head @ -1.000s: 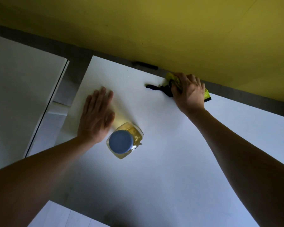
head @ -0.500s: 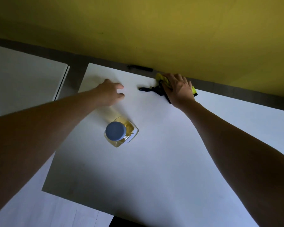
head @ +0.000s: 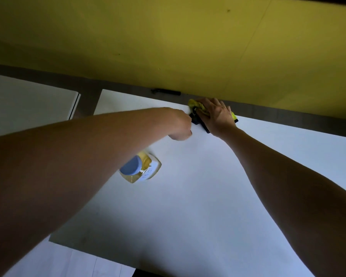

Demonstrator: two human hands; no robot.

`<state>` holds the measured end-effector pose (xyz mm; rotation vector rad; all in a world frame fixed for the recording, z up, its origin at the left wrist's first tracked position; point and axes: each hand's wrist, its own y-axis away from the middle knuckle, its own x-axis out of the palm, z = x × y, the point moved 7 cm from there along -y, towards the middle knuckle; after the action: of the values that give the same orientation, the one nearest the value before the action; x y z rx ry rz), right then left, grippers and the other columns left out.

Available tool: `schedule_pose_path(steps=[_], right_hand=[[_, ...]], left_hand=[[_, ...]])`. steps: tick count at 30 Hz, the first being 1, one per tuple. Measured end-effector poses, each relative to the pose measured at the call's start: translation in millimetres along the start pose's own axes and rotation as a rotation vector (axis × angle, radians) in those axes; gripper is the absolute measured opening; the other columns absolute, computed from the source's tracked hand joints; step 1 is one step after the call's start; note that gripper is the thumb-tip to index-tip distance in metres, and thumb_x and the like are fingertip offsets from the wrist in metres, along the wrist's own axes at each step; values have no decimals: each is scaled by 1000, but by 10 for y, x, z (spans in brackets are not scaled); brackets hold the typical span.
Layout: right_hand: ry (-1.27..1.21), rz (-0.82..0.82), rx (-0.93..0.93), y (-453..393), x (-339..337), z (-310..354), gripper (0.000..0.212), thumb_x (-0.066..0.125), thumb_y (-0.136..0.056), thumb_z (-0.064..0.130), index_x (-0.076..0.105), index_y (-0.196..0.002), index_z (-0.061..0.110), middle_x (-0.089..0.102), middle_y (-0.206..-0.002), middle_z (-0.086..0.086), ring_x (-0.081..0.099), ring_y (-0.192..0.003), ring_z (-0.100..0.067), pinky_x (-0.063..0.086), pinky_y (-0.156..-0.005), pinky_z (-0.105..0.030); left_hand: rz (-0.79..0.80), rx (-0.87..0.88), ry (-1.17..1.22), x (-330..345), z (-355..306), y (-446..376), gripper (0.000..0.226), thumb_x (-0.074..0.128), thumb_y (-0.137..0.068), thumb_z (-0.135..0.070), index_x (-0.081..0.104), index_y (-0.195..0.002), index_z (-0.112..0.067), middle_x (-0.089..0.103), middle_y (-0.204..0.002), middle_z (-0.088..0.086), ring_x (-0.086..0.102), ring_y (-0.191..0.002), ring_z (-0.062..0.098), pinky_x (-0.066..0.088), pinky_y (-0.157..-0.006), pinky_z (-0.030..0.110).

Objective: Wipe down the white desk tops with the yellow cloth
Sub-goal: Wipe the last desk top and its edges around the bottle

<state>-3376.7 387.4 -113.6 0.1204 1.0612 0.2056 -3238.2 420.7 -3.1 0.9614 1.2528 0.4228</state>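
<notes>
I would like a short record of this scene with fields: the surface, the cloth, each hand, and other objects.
surface: white desk top, beside a yellow wall
cloth: yellow cloth at the far edge of the desk, under the right hand
right hand: right hand presses on the cloth
left hand: left hand curled beside a black object; grip unclear
other: jar with blue lid standing on the desk

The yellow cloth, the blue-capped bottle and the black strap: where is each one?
yellow cloth (head: 196, 104): head view, bunched left end.
blue-capped bottle (head: 130, 167): head view, the cap.
black strap (head: 196, 119): head view, the part between the hands.
</notes>
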Motion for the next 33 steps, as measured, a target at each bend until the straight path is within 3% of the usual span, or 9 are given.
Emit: schedule_pose_path(steps=[3, 7, 10, 13, 16, 22, 30, 33], right_hand=[[5, -8, -31, 0, -14, -5, 40, 44, -103, 50, 48, -141, 38, 58, -124, -7, 53, -119, -34, 37, -98, -46], [15, -28, -77, 20, -42, 17, 41, 45, -104, 45, 47, -144, 36, 57, -126, -9, 53, -120, -34, 37, -99, -46], [34, -47, -95, 8, -12, 11, 42, 44, -104, 46, 46, -145, 35, 56, -128, -10, 51, -122, -34, 37, -103, -47], [96, -41, -108, -113, 3, 76, 44, 43, -104, 47, 46, -145, 32, 56, -129, -13, 52, -122, -38, 39, -100, -48], [123, 31, -161, -321, 112, 344, 45, 40, -104, 50, 45, -146, 34, 54, -132, -14, 50, -124, -39, 40, -99, -49], [2, 20, -202, -435, 232, 506, 44, 43, -104, 50, 49, -144, 32, 57, -126, -14, 59, -115, -37, 46, -85, -41], [-36, -145, -188, 335, -444, -992, 44, 46, -100, 52, 61, -133, 27, 62, -110, -16, 60, -104, -42, 52, -85, -49], [-34, -150, -168, 394, -523, -1147, 43, 45, -100, 50, 63, -131, 26, 63, -108, -15, 60, -103, -40, 51, -85, -48]], left_hand=[[-62, -31, 80, 211, -267, -10, 51, 32, -114, -33, 34, -157, -7, 36, -160, 16, 38, -146, 34, 36, -112, 42], [-242, -122, 286, 940, -572, -67, 59, 40, -110, -35, 24, -160, -9, 22, -168, 17, 26, -153, 37, 30, -119, 44], [-493, -174, 356, 1377, -722, -101, 73, 42, -106, -40, 11, -166, -11, 8, -174, 17, 15, -159, 38, 21, -128, 46], [-711, -194, 405, 1546, -787, -143, 81, 39, -99, -50, 16, -167, -11, 7, -174, 17, 13, -161, 37, 16, -130, 51], [-829, -265, 414, 1593, -861, -200, 82, 41, -99, -53, 18, -167, -11, 8, -174, 15, 8, -162, 35, 12, -129, 55], [-898, -328, 345, 1648, -855, -277, 79, 36, -101, -52, 16, -167, -14, 7, -175, 13, 7, -162, 32, 12, -130, 54], [-913, -357, 332, 1652, -871, -281, 81, 41, -98, -50, 21, -166, -12, 12, -174, 15, 16, -160, 36, 15, -128, 56], [-912, -367, 319, 1631, -885, -302, 81, 40, -98, -50, 20, -167, -12, 12, -174, 15, 14, -160, 36, 14, -129, 56]])
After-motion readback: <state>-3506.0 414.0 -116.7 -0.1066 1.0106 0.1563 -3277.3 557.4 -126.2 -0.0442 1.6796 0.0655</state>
